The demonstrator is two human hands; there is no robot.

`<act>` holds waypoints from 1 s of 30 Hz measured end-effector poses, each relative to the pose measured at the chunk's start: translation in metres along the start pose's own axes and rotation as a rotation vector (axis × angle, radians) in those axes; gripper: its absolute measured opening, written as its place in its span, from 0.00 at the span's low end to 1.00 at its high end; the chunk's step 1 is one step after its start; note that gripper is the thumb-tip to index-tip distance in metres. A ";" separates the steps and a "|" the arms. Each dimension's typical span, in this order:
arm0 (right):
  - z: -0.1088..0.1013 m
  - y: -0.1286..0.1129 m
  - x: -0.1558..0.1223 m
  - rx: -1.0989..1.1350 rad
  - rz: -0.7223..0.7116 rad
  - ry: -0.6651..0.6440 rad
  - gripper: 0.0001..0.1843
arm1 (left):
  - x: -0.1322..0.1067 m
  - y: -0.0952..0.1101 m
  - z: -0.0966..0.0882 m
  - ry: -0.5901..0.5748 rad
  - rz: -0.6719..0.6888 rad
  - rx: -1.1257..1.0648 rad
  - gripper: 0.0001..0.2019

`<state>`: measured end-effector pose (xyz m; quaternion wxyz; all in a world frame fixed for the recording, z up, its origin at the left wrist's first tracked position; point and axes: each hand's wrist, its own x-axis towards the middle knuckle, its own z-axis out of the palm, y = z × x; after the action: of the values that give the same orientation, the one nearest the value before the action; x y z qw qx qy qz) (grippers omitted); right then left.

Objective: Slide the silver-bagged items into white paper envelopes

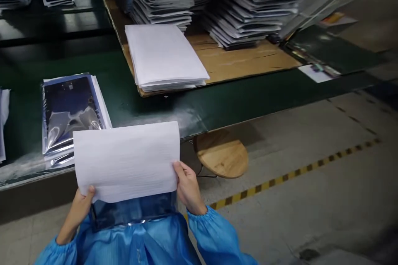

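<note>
A white sheet of paper [127, 161] is stretched between my two hands, in front of my body. My left hand [83, 203] pinches its lower left corner, thumb on top. At the right edge, my right hand [188, 186] grips the sheet between thumb and fingers. Under the paper, against my blue smock, shows a dark, glossy, plastic-wrapped flat item [133, 211]; whether my hidden fingers also hold it I cannot tell. On the green table [224, 103], left of the paper, lies a dark flat panel in clear plastic [71, 107] on top of similar ones.
A stack of white paper [166, 58] sits on a cardboard sheet [248, 58]. Tall stacks of wrapped flat items [255, 4] rise behind it. A round wooden stool [222, 155] stands by the table edge. Yellow-black tape [280, 180] marks the floor.
</note>
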<state>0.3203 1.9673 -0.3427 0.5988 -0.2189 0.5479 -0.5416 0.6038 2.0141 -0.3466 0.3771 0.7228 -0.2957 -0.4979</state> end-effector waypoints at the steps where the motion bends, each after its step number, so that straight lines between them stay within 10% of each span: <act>1: -0.001 0.005 -0.001 0.012 0.001 0.012 0.18 | 0.000 -0.004 0.002 0.023 0.010 0.005 0.40; 17: -0.049 0.066 -0.042 -0.422 -0.035 0.547 0.31 | -0.021 -0.054 0.014 -0.227 -0.165 0.012 0.35; 30: -0.077 0.073 -0.062 -0.193 0.344 0.111 0.28 | -0.043 -0.065 -0.005 -0.344 -0.287 0.133 0.30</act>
<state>0.2928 2.0706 -0.4027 0.6277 -0.1481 0.6587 -0.3876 0.5973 2.0854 -0.3787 0.1982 0.6852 -0.2820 -0.6416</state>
